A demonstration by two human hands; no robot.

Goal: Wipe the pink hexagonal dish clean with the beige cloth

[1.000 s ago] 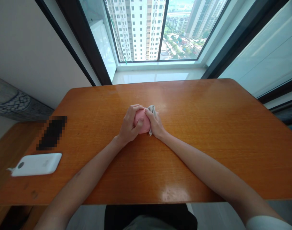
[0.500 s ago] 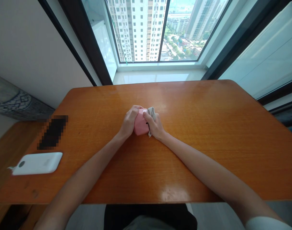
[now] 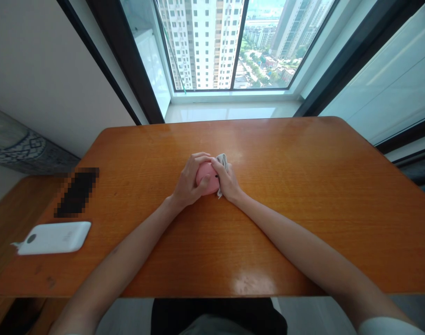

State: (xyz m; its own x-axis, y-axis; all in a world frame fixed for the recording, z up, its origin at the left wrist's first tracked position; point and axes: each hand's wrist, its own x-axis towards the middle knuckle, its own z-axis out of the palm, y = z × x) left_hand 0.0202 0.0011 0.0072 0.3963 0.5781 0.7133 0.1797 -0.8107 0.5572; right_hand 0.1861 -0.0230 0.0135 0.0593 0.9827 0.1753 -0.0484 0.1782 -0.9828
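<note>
L hand [image 3: 189, 182] curled round pink obj [image 3: 208, 170] at centre of table [image 3: 310, 181], R hand [image 3: 228, 182] closed on grey cloth [image 3: 222, 160] (hidden fingers unclear), so best keep L grip steady & press cloth evenly w/ R.

Left hand [image 3: 189, 179] now wraps pink object [image 3: 206, 170] (turned)
</note>
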